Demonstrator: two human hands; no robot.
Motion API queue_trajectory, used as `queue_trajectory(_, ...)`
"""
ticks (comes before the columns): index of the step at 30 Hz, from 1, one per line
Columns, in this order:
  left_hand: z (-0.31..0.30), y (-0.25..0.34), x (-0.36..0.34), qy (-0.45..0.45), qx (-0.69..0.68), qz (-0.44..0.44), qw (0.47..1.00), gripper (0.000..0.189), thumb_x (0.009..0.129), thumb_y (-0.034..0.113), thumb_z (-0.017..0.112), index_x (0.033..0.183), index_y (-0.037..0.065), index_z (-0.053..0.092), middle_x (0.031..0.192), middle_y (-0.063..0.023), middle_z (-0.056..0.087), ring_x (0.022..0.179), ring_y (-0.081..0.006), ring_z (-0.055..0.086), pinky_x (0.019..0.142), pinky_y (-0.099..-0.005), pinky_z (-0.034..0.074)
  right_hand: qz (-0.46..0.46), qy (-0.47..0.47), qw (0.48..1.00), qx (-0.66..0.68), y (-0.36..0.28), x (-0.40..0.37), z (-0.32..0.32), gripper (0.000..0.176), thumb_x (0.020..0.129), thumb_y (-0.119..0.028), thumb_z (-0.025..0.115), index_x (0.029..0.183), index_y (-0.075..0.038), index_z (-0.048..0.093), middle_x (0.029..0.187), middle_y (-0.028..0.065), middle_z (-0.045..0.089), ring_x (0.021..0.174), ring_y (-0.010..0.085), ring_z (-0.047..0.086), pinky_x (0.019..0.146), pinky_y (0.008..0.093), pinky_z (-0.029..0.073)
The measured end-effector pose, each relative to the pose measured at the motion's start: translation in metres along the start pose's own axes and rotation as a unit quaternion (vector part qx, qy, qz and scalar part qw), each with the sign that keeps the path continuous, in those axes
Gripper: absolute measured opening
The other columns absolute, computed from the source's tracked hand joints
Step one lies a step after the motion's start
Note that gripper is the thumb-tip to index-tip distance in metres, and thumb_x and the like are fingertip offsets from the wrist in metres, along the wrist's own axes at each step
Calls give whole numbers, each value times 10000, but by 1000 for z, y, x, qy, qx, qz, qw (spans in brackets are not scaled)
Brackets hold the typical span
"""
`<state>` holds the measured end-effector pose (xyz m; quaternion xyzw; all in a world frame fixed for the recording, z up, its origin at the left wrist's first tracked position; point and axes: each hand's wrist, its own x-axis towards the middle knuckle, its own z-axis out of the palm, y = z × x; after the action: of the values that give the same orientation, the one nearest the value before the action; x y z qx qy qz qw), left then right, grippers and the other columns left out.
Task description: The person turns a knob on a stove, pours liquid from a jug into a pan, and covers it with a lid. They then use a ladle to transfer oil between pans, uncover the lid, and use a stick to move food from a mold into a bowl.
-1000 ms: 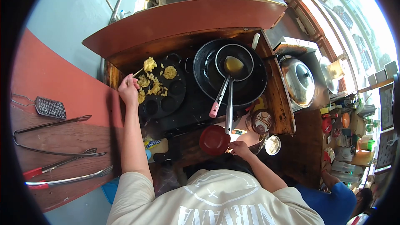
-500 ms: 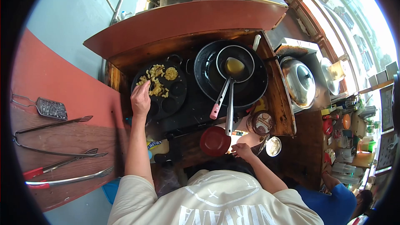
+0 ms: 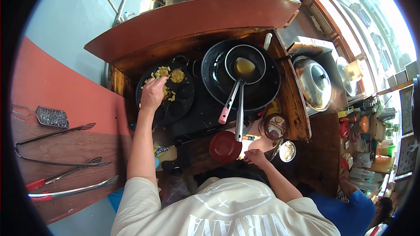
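Observation:
My left hand (image 3: 153,92) is over a round black pan with shallow wells (image 3: 178,112), its fingers drawn together at the pale yellow, macaroni-like pieces (image 3: 162,71). Whatever those fingers pinch is hidden. One well at the upper right holds a rounded yellow portion (image 3: 176,75); loose pieces lie across the left part of the pan. My right hand (image 3: 256,157) is low in the middle, its fingers curled, just right of a red bowl (image 3: 225,147). I cannot make out whether it grips a handle of that bowl.
A large black wok (image 3: 210,78) holds a strainer (image 3: 228,48) and a ladle (image 3: 244,68) with long handles. Nearby stand a brown-lidded jar (image 3: 275,127) and a small food tub (image 3: 287,152). Tongs (image 3: 57,133) and a grater (image 3: 51,117) hang left. A person in blue (image 3: 345,212) is at right.
My left hand has shifted slightly up and right over the pan, toward the pieces beside the rounded portion. My right hand stays by the red bowl, its fingers a little more curled.

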<state>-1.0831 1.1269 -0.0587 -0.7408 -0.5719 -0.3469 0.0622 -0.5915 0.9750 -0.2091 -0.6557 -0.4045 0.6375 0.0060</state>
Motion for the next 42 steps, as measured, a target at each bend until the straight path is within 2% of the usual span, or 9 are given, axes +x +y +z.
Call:
queue_trajectory(3, -11, 2, 15, -49, -18, -155, 987, 157, 912, 62, 589, 991, -10, 704, 895, -185, 705, 844, -348, 671, 760, -424, 537, 1, 5, 1000, 2, -1, -1, -1, 309, 960, -310, 637, 1022, -14, 700, 893, 45, 710, 747, 110, 656, 666, 265, 566)
queue_trajectory(8, -2, -4, 22, -38, -46, 8, 998, 164, 934, 82, 576, 1004, 6, 704, 923, -225, 692, 839, -404, 664, 753, -449, 545, -9, 15, 1000, 18, -1, -2, -1, 353, 936, -344, 660, 985, 4, 690, 824, 37, 677, 701, 95, 625, 631, 260, 554)
queue_trajectory(10, -8, -1, 27, -82, -11, -121, 989, 178, 940, 115, 576, 998, 3, 702, 926, -233, 690, 856, -414, 666, 762, -443, 545, 7, 15, 1000, 26, 1, -4, -1, 323, 956, -324, 637, 1014, -12, 698, 885, 48, 715, 737, 110, 658, 656, 265, 564)
queue_trajectory(14, -12, -19, 43, -79, -81, -187, 976, 196, 951, 156, 581, 993, 5, 699, 857, -229, 685, 801, -406, 673, 706, -451, 534, 0, 6, 1000, -3, 4, -6, -5, 330, 958, -330, 633, 1017, -11, 698, 898, 50, 718, 745, 112, 662, 660, 268, 564)
queue_trajectory(21, -7, -14, 45, -66, -35, -39, 996, 189, 937, 146, 585, 980, 7, 705, 792, -217, 675, 748, -398, 668, 702, -435, 533, 4, 23, 1000, 4, 4, -10, -4, 319, 956, -323, 630, 979, -10, 691, 872, 46, 705, 730, 107, 650, 648, 263, 560)
queue_trajectory(23, -11, -20, 43, -68, -75, -179, 979, 188, 929, 156, 597, 961, 16, 718, 766, -206, 672, 721, -400, 658, 698, -429, 532, 1, 28, 1000, 12, 5, -11, -2, 321, 952, -328, 633, 944, -11, 683, 846, 42, 690, 719, 100, 638, 644, 265, 561)
queue_trajectory(27, 0, -58, 35, -88, -86, -332, 935, 211, 931, 193, 610, 927, 27, 740, 653, -75, 677, 616, -178, 652, 634, -334, 505, -38, 34, 990, 133, -12, -8, -3, 287, 961, -266, 612, 1037, -1, 692, 919, 75, 712, 758, 133, 651, 653, 279, 550)
queue_trajectory(30, 3, -68, 30, -79, -180, -404, 893, 205, 962, 169, 599, 951, 12, 730, 627, -36, 637, 500, -114, 554, 497, -310, 440, -71, 40, 974, 213, -30, -9, -2, 279, 974, -217, 579, 1102, 5, 688, 947, 104, 714, 791, 157, 653, 671, 284, 524)
queue_trajectory(42, 25, -73, 5, -5, -404, -577, 709, 174, 1002, 141, 572, 986, -17, 643, 684, -41, 568, 495, -75, 474, 427, -237, 392, -60, 11, 966, 253, -46, -7, 10, 282, 931, -156, 534, 1118, 1, 674, 959, 93, 720, 807, 144, 649, 708, 278, 516)
